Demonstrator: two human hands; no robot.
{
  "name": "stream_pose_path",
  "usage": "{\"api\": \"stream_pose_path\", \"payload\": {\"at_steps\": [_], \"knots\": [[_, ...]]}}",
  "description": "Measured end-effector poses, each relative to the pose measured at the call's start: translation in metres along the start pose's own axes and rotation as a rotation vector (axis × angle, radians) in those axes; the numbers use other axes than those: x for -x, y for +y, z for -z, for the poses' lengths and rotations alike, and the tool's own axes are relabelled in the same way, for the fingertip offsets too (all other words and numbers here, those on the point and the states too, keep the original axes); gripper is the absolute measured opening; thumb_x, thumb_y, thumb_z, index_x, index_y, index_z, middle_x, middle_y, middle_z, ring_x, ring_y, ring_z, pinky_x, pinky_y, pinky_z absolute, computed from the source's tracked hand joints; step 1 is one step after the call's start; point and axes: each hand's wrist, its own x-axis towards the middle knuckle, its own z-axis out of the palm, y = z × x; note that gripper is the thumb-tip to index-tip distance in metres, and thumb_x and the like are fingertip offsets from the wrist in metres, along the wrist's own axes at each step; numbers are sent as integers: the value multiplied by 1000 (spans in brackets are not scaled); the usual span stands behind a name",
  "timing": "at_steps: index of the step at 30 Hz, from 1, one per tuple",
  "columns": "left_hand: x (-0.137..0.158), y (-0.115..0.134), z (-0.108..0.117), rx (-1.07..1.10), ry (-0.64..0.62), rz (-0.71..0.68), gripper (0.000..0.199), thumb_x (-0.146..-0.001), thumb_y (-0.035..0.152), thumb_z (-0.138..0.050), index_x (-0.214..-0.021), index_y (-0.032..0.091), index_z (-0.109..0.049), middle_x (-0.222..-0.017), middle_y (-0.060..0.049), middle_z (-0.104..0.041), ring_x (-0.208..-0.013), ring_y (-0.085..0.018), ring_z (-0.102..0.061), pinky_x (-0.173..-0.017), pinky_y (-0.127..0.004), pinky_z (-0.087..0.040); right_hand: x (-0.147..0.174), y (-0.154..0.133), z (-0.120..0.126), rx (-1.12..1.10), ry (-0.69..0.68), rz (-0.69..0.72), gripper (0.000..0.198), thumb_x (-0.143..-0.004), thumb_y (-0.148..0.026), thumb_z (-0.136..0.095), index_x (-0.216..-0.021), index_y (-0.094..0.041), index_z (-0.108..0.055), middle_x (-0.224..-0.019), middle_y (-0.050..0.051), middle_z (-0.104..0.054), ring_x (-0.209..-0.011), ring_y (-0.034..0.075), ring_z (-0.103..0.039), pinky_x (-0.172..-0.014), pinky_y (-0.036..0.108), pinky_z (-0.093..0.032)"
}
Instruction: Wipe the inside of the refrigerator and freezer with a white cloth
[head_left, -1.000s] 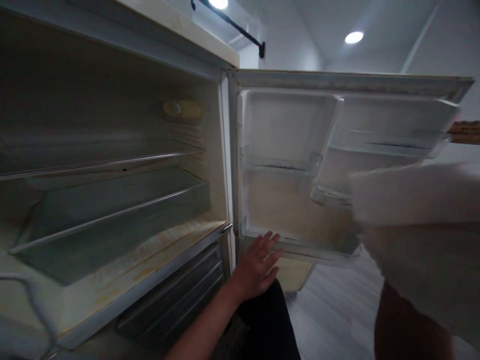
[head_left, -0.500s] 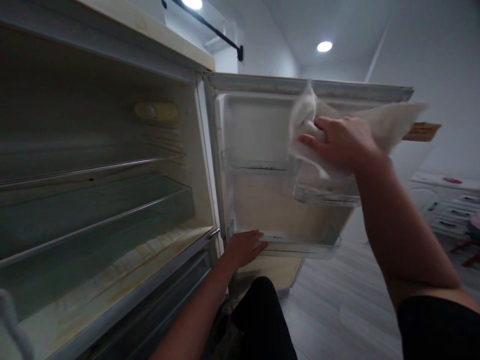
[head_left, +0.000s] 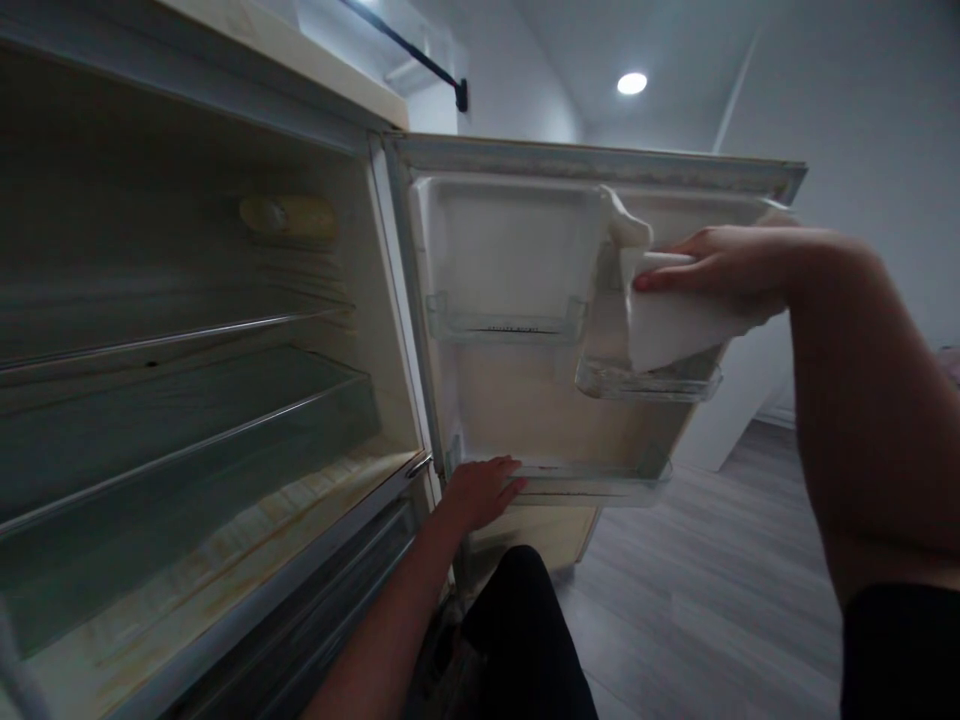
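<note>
**Hand pressing a white cloth against the inside of an open fridge door**

A person is crouching in front of an open, unlit fridge. The right hand [head_left: 720, 268] is reaching across to the inner side of the fridge door [head_left: 525, 240], which is standing wide open. The right grip is lying flat, fingers [head_left: 667, 280] stretched out and pointing left, pinning a white cloth [head_left: 667, 330] against the door's upper right part.

The cloth is looking soft, plain and pale, folded into a rough rectangle. Most of it is hanging below the hand, with its long axis running roughly up and down. Its lower edge is dropping into the clear middle door shelf [head_left: 649, 382], and one crumpled corner is poking up to the left above the fingers, touching the ridge between the two upper door recesses.

The left hand [head_left: 480, 490] is resting lower down, on the left end of the bottom door shelf [head_left: 600, 485], near the door hinge. Its grip is loosely curled over that rim, holding nothing else.

To the left, the fridge cavity is showing glass shelves [head_left: 187, 400] and a stained, yellowish floor panel [head_left: 247, 550]. Grey floorboards [head_left: 697, 600] are lying beneath the door.
</note>
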Motion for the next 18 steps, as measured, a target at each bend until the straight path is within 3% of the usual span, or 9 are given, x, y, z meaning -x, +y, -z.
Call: {"api": "stream_pose_path", "payload": {"at_steps": [3,9,14,18], "knots": [[1,0,0,9,7,5,55,-108,53,-38,-148,23,-61,-152,-9,-63,-136,-31,-64,-114,-49,-52,7,11,6,56,-61,-183,86,-88,-75,-48,-103,4,-78,-90,23,-75,-75,20,-76,-68,40,-50],[2,-7,-4,13,4,6,56,-108,56,-35,-147,27,-62,-150,-7,-65,-137,-28,-64,-115,-45,-51,19,3,4,207,50,-76,100,-72,-91,-48,-94,1,-80,-79,19,-74,-53,7,-64,-52,25,-39],[3,-11,-7,5,34,-11,58,-106,59,-36,-146,27,-63,-147,-9,-67,-131,-30,-68,-110,-46,-55,26,-11,-2,480,199,56,94,-66,-94,-52,-78,-4,-77,-70,14,-73,-62,15,-70,-65,35,-48],[4,-11,-6,-22,35,-11,56,-107,58,-37,-147,28,-63,-149,-7,-66,-132,-28,-67,-111,-44,-55,30,-35,-6,483,150,128,78,-67,-81,-71,-79,-4,-77,-77,14,-75,-84,25,-76,-81,43,-52]]}}
